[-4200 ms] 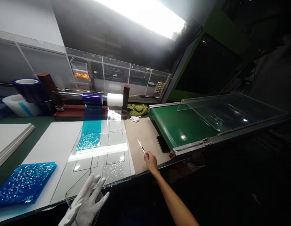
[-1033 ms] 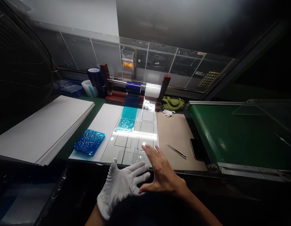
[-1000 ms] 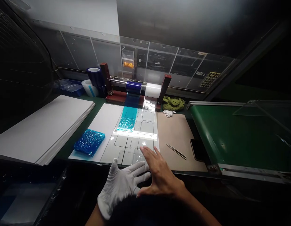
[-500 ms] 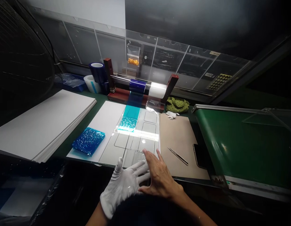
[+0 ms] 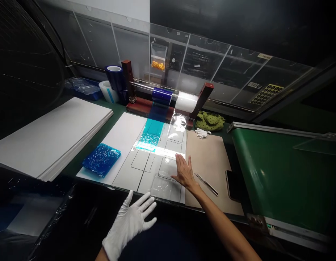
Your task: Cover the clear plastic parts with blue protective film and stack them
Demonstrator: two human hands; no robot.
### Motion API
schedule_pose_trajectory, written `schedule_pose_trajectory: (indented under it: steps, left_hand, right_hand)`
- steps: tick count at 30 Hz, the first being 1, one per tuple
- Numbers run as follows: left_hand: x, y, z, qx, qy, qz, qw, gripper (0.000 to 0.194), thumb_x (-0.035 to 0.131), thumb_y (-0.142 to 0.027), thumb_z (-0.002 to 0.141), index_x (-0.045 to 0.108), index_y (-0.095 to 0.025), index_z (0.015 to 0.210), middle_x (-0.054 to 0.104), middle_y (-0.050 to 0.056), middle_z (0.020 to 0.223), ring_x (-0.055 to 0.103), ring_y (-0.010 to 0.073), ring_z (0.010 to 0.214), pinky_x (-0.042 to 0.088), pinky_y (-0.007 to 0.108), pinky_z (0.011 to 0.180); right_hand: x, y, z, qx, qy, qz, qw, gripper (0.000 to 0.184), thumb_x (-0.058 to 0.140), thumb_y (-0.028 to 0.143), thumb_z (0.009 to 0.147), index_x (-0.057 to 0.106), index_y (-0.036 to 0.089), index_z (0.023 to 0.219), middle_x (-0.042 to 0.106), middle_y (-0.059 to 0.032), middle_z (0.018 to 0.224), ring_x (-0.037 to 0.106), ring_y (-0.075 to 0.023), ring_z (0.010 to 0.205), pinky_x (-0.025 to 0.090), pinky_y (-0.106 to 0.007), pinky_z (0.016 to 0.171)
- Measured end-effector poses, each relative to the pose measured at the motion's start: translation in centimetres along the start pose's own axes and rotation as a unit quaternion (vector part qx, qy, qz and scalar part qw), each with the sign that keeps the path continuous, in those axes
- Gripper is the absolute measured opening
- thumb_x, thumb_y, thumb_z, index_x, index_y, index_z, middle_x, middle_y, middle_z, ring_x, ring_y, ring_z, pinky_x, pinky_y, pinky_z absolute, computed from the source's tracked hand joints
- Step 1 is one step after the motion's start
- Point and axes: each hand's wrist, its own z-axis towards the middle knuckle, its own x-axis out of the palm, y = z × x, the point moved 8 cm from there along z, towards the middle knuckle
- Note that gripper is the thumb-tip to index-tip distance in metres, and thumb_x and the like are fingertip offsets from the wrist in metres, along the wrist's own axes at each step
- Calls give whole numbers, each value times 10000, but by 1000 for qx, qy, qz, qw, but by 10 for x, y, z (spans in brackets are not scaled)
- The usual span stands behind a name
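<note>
My left hand (image 5: 132, 219), in a white glove, is held with its fingers spread just in front of the table edge and holds nothing. Bare and with fingers stretched out, my right hand (image 5: 184, 172) is over the right side of a pale board (image 5: 127, 177) marked with dark rounded outlines. Whether it touches the board I cannot tell. A wrinkled clear film piece (image 5: 165, 186) lies on the board, below that hand. Blue film (image 5: 155, 127) runs down from a blue roll (image 5: 162, 96), and clear film (image 5: 179, 123) hangs from a white roll (image 5: 187, 102).
A stack of white sheets (image 5: 54, 134) is at left, near a crumpled blue film pile (image 5: 102, 159). Tweezers (image 5: 206, 184) and a phone (image 5: 233, 185) lie at right, beside a green conveyor belt (image 5: 276, 181). A wooden roll stand (image 5: 141, 107) is behind the board.
My right hand has moved away from the left, forward over the board. My left hand has drawn back a little to the left. The view has shifted slightly.
</note>
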Motion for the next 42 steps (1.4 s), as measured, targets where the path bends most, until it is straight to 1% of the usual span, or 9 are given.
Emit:
schedule_pose_trajectory:
  steps: [8,16,21,31,33,36,39,41,42]
  left_hand:
    - [4,-6,8,21,-28,-33,999,771,408,-650,768,334,-152,1350,223,129,1492,53,254,1404,233,506,1061]
    - [-9,-8,14,11,-41,-144,989,643,371,-360,879,116,-156,1433,285,133,1475,97,230,1401,192,542,1086]
    - [-22,-12,21,54,-68,-160,983,593,354,-304,862,171,-231,1421,329,63,1464,58,191,1405,192,557,1094]
    - [-24,-23,34,66,-103,-140,982,616,396,-264,847,189,-164,1419,374,111,1435,177,204,1386,228,525,1095]
    - [-19,-28,38,74,-93,-111,987,575,403,-284,845,272,-172,1393,388,107,1428,192,214,1383,236,536,1088]
    - [-12,-37,41,81,-104,18,991,490,405,-366,834,443,-208,1297,431,95,1399,238,247,1368,284,565,1045]
    - [-3,-50,45,109,-134,116,978,481,396,-462,839,469,-268,1274,486,69,1350,326,255,1329,305,546,1029]
    - [1,-62,51,121,-184,215,951,533,446,-491,829,412,-292,1322,499,61,1329,397,244,1281,306,471,1048]
    - [4,-71,55,130,-225,310,915,577,473,-507,817,384,-292,1345,507,67,1313,435,243,1244,313,435,1046]
  right_hand:
    - [24,2,10,-21,27,11,999,1052,715,356,671,65,53,1440,344,-233,1419,271,-323,1335,-20,-592,1088]
    - [34,-2,17,-40,33,12,999,1044,656,454,718,24,45,1443,345,-227,1422,282,-320,1332,-38,-581,1091]
    - [39,-4,20,-50,43,19,998,1036,636,475,724,30,36,1441,368,-241,1403,313,-330,1314,-53,-583,1087]
    - [56,-12,26,-58,69,38,995,1037,644,453,698,58,16,1434,396,-250,1382,351,-334,1291,-89,-588,1078]
    - [58,-12,27,-60,75,41,994,1031,628,472,708,57,16,1435,402,-251,1377,359,-334,1285,-83,-593,1077]
    - [57,-13,27,-61,78,50,994,1030,602,502,726,28,31,1440,377,-247,1396,346,-335,1294,-77,-611,1068]
    - [52,-15,27,-52,68,55,995,1036,584,525,739,-7,49,1444,311,-244,1434,287,-344,1329,-56,-635,1056]
    - [46,-16,26,-44,56,56,996,1009,559,522,763,-18,54,1445,281,-241,1449,252,-345,1345,-29,-642,1055]
    - [42,-17,25,-41,49,57,996,987,544,513,779,-22,55,1446,277,-237,1452,243,-343,1350,-16,-641,1057]
